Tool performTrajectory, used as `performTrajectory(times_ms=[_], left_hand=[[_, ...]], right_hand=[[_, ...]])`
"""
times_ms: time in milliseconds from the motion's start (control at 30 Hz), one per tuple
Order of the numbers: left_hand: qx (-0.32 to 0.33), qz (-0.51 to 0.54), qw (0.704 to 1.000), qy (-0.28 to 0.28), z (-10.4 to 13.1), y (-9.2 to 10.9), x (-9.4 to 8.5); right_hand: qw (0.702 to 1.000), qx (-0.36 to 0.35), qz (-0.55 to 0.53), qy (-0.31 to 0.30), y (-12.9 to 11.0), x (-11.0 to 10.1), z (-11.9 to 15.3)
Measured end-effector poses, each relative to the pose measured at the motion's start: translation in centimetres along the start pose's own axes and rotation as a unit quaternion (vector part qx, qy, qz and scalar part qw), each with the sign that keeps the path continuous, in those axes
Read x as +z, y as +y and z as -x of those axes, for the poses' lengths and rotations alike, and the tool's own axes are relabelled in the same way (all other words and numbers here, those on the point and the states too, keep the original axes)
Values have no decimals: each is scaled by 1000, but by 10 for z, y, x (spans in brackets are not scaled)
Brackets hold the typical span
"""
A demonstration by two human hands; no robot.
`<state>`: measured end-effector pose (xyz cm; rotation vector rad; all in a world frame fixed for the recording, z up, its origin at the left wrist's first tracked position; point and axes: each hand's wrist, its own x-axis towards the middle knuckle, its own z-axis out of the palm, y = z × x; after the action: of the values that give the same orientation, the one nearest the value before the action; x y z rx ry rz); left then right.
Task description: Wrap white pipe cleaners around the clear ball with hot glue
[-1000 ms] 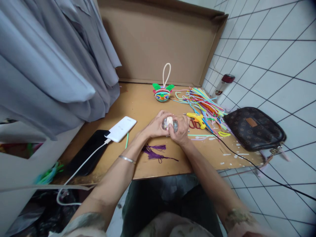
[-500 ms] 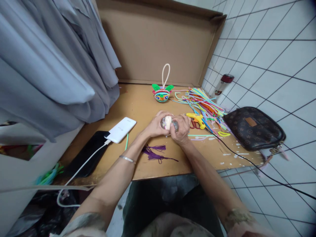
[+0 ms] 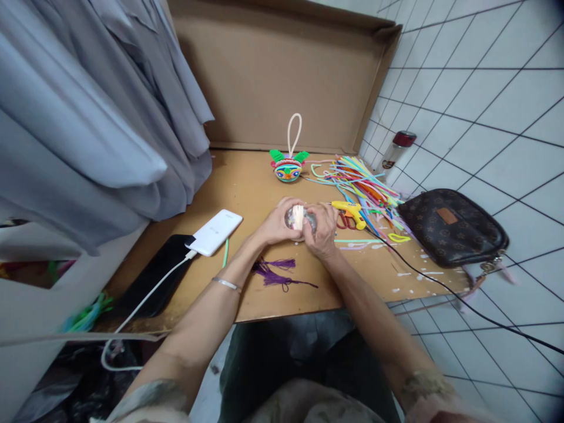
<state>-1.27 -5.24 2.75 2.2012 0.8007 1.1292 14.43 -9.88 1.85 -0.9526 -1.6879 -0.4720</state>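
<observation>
Between both hands I hold a clear round ball (image 3: 298, 218) with a pale cream band across its middle. My left hand (image 3: 280, 222) wraps its left side, and my right hand (image 3: 322, 228) grips the right side; the fingers cover much of it. Close to my right hand lie a yellow glue gun (image 3: 350, 212) and red-handled scissors (image 3: 345, 221). Purple tassels (image 3: 275, 272) rest on the table below my hands. Farther back stands a colourful animal-face ornament (image 3: 288, 168) with green ears and a cream loop on top.
Bundled pipe cleaners (image 3: 363, 185) spread at the back right, beside a brown patterned pouch (image 3: 453, 228) and a red-lidded bottle (image 3: 399, 150). A white power bank (image 3: 217, 232) with a cable overlaps a black phone-like slab (image 3: 154, 282) at left. Cardboard (image 3: 282, 76) stands behind; grey cloth (image 3: 132, 117) hangs left.
Hardly anything differs. Both hands keep their hold on the ball, and the whole view has shifted very slightly.
</observation>
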Motion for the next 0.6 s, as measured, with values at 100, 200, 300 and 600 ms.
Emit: performTrajectory(times_ms=[100, 200, 300, 600], left_hand=[[1, -7, 1000, 0, 0, 2, -1], [-2, -4, 1000, 0, 0, 3, -1], [-12, -7, 1000, 1, 0, 4, -1], [-48, -53, 996, 46, 1, -4, 1]], right_hand=[[1000, 17, 12, -5, 0, 0, 0], [999, 31, 29, -31, 0, 0, 0], [997, 42, 34, -47, -1, 0, 1], [994, 65, 89, 15, 7, 7, 7]])
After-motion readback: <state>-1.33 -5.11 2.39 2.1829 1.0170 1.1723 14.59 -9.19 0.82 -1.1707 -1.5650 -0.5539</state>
